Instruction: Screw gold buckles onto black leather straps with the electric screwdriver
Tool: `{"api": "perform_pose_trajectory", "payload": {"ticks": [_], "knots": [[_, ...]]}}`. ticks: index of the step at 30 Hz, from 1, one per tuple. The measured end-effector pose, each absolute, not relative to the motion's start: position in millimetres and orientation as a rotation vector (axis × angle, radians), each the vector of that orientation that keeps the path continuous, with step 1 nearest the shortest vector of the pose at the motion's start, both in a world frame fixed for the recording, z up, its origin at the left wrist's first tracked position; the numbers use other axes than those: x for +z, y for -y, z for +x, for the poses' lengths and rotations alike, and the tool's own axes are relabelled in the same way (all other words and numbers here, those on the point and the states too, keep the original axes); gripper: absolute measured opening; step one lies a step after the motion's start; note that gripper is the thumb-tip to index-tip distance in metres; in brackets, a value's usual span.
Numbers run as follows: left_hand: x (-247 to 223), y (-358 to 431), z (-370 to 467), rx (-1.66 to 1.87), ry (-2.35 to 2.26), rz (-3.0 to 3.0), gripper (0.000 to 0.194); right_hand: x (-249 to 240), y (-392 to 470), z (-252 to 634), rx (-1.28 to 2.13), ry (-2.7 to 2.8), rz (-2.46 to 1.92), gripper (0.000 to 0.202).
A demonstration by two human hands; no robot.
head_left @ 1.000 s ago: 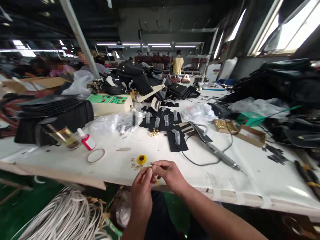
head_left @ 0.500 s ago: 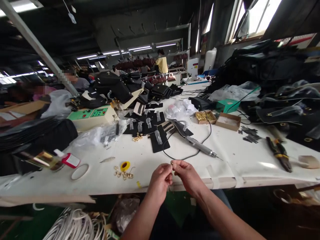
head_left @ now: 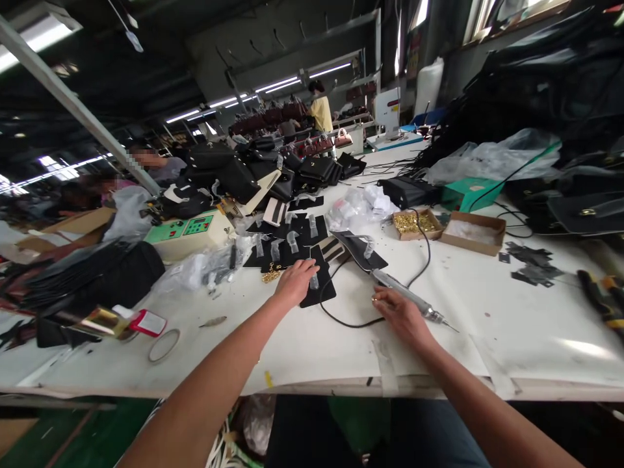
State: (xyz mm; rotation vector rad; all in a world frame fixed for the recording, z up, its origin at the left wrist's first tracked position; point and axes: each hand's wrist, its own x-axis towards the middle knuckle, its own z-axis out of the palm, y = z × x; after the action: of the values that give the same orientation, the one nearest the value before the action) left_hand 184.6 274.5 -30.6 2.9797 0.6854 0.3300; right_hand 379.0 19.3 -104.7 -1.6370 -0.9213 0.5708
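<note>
My left hand [head_left: 296, 283] reaches over the black leather piece [head_left: 322, 294] with a clear plastic strip on it, its fingers near the piece's upper left edge; whether they grip it cannot be made out. Closed in a pinch, my right hand [head_left: 400, 314] has a tiny gold-coloured thing at its fingertips, too small to name. Just beyond that hand lies a grey rotary tool [head_left: 407, 296] with a thin tip pointing right. Left of the black piece sit small gold rings [head_left: 271, 273].
Cardboard boxes, one with gold fittings [head_left: 416, 223], stand at the back right. Pliers [head_left: 602, 296] lie far right. A red-and-white bottle [head_left: 149, 322] and a tape ring [head_left: 164, 346] lie left. A person in yellow [head_left: 322, 114] stands far off.
My hands have parted and moved forward from the table's front edge. The left went to the black piece, the right beside the rotary tool. The view has shifted.
</note>
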Motion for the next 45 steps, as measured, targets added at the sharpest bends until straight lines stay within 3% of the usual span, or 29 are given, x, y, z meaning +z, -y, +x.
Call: {"api": "perform_pose_trajectory", "payload": {"ticks": [10, 16, 21, 25, 31, 36, 39, 42, 45], "knots": [[0.0, -292.3, 188.4, 0.123, -0.534, 3.189, 0.031, -118.5, -31.6, 428.5, 0.292, 0.854, -1.753, 0.038], [28.7, -259.5, 192.1, 0.215, -0.699, 3.181, 0.027, -83.1, -19.7, 420.8, 0.44, 0.54, -1.668, 0.049], [31.4, -195.7, 189.1, 0.338, -0.787, 3.11, 0.034, -48.2, 15.9, 352.2, 0.663, 0.524, -1.378, 0.04], [15.2, -129.3, 173.8, 0.52, -0.656, 2.957, 0.033, -47.7, 40.4, 314.4, 0.754, 0.511, -1.342, 0.034], [-10.7, -51.8, 140.8, 0.603, -0.497, 2.588, 0.035, -46.5, 62.5, 307.6, 0.727, 0.533, -1.397, 0.041], [3.4, -55.4, 124.7, 0.838, -0.634, 2.093, 0.048, -17.8, 66.3, 309.5, 0.789, 0.716, -1.41, 0.046], [12.0, -68.8, 122.6, 0.557, -0.715, 1.92, 0.041, -1.2, 58.5, 307.0, 0.831, 0.866, -1.363, 0.045], [12.6, -75.1, 116.8, 0.316, -0.718, 1.732, 0.032, 12.8, 53.1, 304.0, 0.645, 0.998, -1.424, 0.034], [10.7, -74.0, 107.4, 0.411, -0.783, 1.629, 0.027, 23.2, 57.7, 297.6, 0.243, 1.157, -1.504, 0.017]]}}
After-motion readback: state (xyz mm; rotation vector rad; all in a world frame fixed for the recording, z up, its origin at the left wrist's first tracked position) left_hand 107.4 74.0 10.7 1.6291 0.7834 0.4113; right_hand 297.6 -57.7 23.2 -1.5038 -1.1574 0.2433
